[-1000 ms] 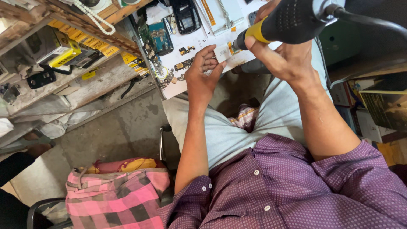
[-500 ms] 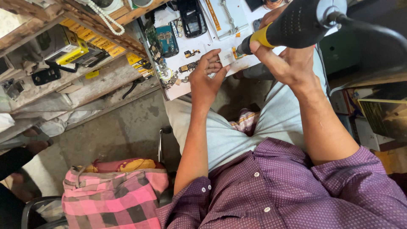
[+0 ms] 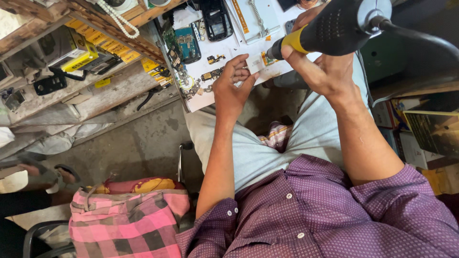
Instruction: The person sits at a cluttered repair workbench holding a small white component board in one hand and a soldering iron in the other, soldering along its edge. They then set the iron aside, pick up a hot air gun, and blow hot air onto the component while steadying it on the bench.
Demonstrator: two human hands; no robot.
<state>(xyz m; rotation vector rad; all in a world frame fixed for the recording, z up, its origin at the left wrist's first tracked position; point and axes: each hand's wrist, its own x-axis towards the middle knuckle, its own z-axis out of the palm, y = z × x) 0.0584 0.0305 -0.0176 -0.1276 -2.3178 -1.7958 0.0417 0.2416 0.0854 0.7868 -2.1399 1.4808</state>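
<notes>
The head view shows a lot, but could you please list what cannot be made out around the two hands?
- Head view: hot-air tool nozzle tip, hidden behind right hand fingers.
- Small part under left hand: covered by fingertips, too small.
- Circuit board components: too small.
- White work surface: cut off by top edge.
</notes>
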